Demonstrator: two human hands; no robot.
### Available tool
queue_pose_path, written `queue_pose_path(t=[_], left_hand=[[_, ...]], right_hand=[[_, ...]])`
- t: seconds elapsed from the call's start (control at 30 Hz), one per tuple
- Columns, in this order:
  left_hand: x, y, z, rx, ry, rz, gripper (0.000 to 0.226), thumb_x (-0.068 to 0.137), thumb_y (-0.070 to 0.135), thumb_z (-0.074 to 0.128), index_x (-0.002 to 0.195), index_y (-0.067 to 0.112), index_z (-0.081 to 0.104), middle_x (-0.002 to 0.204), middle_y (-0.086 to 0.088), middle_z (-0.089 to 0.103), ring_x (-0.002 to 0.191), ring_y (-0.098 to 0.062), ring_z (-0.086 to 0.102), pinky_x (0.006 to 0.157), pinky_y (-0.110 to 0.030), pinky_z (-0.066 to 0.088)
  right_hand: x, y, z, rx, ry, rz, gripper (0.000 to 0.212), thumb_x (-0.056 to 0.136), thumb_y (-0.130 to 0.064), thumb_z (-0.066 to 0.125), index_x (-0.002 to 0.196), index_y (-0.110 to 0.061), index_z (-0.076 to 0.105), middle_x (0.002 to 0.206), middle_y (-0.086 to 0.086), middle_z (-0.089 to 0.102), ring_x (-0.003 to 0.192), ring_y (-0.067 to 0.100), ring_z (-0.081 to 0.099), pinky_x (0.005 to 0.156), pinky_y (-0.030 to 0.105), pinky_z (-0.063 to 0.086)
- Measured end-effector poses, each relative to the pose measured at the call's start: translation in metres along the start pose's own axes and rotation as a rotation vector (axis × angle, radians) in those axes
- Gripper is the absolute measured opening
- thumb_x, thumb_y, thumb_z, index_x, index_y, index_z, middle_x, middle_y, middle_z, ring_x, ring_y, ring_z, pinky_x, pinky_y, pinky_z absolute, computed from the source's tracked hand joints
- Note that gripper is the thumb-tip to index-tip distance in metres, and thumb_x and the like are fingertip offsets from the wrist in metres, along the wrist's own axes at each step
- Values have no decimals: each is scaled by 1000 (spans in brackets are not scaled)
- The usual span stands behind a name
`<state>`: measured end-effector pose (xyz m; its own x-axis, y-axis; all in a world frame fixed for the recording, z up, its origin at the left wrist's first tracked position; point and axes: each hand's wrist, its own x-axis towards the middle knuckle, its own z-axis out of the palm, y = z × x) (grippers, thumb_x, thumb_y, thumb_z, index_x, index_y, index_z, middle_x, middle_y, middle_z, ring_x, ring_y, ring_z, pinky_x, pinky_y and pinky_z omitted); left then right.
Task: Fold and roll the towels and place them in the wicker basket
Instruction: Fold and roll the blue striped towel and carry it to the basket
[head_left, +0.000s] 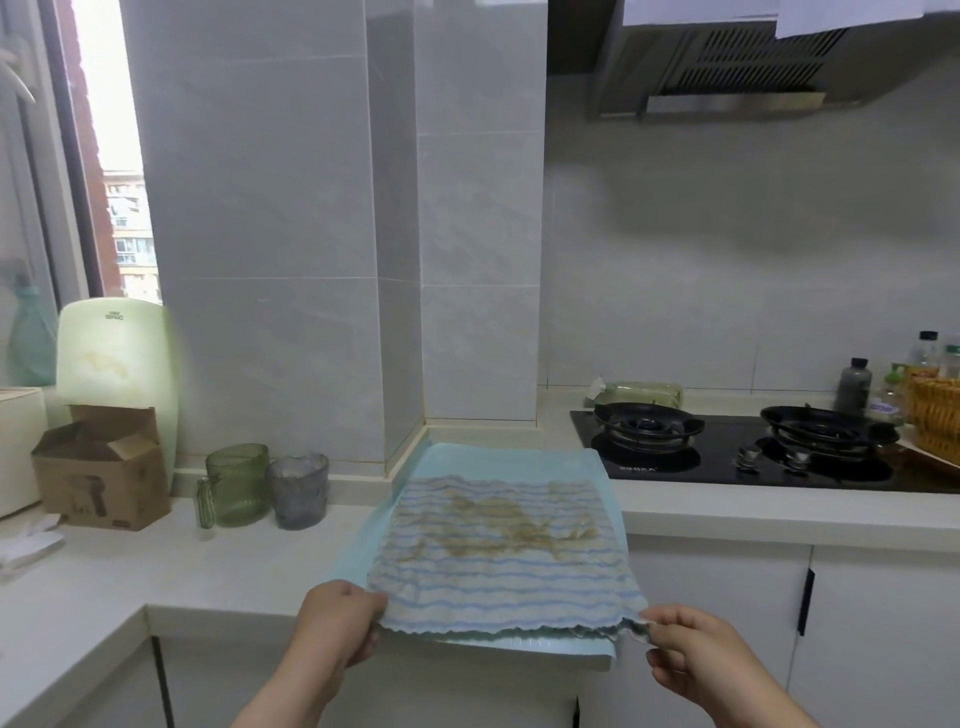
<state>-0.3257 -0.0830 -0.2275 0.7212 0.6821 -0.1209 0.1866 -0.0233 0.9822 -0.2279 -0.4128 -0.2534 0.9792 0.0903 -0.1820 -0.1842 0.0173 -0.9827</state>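
Towels number two on the white counter: one striped towel with brown stains lies flat on one pale blue towel, both just left of the black hob. Your left hand pinches the striped towel's near left corner and your right hand pinches its near right corner. One wicker basket sits at the hob's far right; two glass cups, one green, one grey, stand well left of the hob, beyond the towels.
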Motion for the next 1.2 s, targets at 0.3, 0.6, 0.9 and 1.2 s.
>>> queue_pose_path(t=[0.3, 0.6, 0.9, 1.2], left_hand=[[4, -2, -4, -98, 81, -58, 14, 78, -8, 57, 69, 4, 57, 62, -16, 52, 58, -24, 48, 56, -32, 47], [12, 4, -5, -15, 30, -44, 20, 72, -19, 52, 68, 0, 54, 67, -16, 50, 58, -24, 50, 52, -32, 53], [14, 19, 3, -24, -156, -214, 13, 81, -3, 59, 91, 4, 63, 82, -15, 65, 73, -25, 59, 60, -29, 51], [19, 29, 6, -107, -238, -342, 11, 91, 17, 61, 96, 7, 60, 67, -8, 59, 41, -15, 49, 34, -13, 38]], right_hand=[[2, 3, -1, -34, 34, -44, 11, 91, 7, 56, 86, 4, 66, 60, 13, 59, 55, 22, 54, 50, 24, 51], [-3, 4, 1, 43, 59, -4, 16, 89, 11, 50, 82, 8, 63, 60, 15, 57, 57, 23, 54, 54, 27, 57], [-7, 3, 4, -71, 24, -80, 5, 85, 14, 61, 83, 10, 64, 62, 16, 57, 53, 21, 51, 49, 27, 52], [-3, 3, -1, -13, 3, -65, 13, 88, 7, 60, 78, 0, 62, 58, 10, 55, 56, 20, 52, 51, 26, 52]])
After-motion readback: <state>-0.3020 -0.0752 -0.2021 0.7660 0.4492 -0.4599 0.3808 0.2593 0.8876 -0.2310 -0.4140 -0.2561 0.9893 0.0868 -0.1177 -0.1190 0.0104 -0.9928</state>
